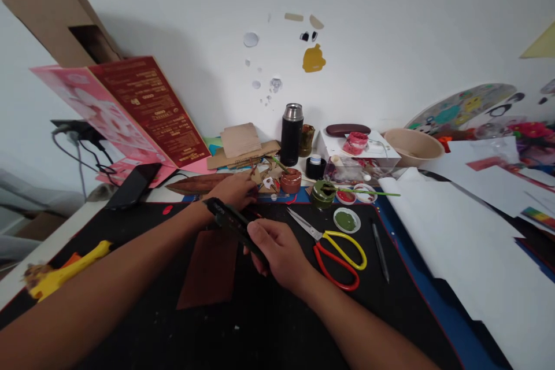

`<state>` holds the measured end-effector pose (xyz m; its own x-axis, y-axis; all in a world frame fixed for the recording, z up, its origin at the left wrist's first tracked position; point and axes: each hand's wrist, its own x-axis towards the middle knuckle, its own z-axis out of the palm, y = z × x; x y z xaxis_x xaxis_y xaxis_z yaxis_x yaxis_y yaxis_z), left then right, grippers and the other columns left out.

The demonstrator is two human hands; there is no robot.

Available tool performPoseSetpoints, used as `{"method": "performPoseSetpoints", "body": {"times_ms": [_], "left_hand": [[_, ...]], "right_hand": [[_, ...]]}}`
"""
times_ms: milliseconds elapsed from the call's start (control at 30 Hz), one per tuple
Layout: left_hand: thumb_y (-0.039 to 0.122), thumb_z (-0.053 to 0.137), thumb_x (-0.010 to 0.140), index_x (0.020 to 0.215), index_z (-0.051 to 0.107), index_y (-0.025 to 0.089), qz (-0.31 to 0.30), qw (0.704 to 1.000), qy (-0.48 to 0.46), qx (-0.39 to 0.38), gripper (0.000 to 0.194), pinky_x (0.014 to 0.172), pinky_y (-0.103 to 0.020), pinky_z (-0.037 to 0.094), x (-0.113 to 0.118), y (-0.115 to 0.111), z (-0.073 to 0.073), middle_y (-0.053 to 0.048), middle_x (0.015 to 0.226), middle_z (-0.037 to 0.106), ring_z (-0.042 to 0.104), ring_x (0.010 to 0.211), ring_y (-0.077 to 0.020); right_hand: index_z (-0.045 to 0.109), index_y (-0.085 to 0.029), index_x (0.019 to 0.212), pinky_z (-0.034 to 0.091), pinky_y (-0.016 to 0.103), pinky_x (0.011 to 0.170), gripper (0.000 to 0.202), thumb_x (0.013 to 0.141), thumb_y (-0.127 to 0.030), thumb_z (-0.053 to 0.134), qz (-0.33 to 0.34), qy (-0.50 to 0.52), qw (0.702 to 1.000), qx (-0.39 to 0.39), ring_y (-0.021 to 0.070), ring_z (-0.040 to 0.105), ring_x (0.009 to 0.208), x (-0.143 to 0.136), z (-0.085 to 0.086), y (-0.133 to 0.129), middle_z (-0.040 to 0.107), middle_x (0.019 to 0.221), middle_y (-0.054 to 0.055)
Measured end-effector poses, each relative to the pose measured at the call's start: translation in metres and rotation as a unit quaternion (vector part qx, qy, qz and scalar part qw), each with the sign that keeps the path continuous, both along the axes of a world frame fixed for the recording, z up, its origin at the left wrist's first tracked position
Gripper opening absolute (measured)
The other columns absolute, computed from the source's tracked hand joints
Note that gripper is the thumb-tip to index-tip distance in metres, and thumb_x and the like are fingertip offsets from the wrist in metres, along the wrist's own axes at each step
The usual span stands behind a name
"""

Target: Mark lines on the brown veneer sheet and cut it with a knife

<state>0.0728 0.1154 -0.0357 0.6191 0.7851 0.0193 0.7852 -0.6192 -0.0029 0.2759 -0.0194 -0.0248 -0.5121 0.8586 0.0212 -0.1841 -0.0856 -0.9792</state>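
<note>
My right hand (277,248) is wrapped round a long black handheld device (236,228) and holds it slanted above the black mat (277,324). Beyond it, my left hand (235,189) reaches to the mat's far edge, beside paper scraps (269,172) and a brown dried leaf (191,184). Its fingers point down among small items, and their tips are too unclear to tell what they touch. A dark brown rectangular sheet (208,272) lies flat on the mat below the device.
Right of my hands lie scissors (321,236) with red and yellow handles, and a pen (380,251). Open paint jars (290,180), a green lid (347,219) and a black flask (292,134) stand behind. A yellow object (71,269) lies left.
</note>
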Motion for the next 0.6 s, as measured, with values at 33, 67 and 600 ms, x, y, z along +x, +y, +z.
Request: {"method": "performPoseSetpoints", "body": {"times_ms": [33,67,600], "left_hand": [[0.042,0.072,0.105,0.138,0.065,0.019,0.002,1.0,-0.003,-0.001,0.04,0.1,-0.05,0.062,0.0,-0.001,0.001,-0.012,0.14,0.067,0.07,0.119,-0.0276],[0.042,0.072,0.105,0.138,0.066,0.019,0.003,1.0,-0.005,-0.002,0.04,0.1,-0.05,0.062,0.0,-0.001,0.001,-0.012,0.14,0.067,0.07,0.119,-0.0276],[0.042,0.071,0.106,0.138,0.066,0.02,0.012,1.0,-0.016,-0.02,0.04,0.1,-0.05,0.062,0.005,-0.005,0.011,-0.012,0.14,0.067,0.07,0.119,-0.0274]], "right_hand": [[0.062,-0.021,0.074,0.032,0.022,0.041,0.073,0.091,-0.092,0.056,0.001,-0.002,1.0,0.002,0.0092,0.042,0.039,0.0,-0.001,0.0,0.05,0.048,-0.007],[0.062,-0.021,0.075,0.032,0.022,0.042,0.072,0.092,-0.091,0.056,0.002,-0.003,1.0,0.004,0.0093,0.042,0.039,0.0,-0.001,0.0,0.049,0.048,-0.007],[0.062,-0.021,0.075,0.032,0.022,0.042,0.073,0.092,-0.092,0.055,0.004,-0.02,1.0,0.012,0.0096,0.042,0.039,-0.001,0.0,-0.001,0.048,0.048,-0.007]]}}
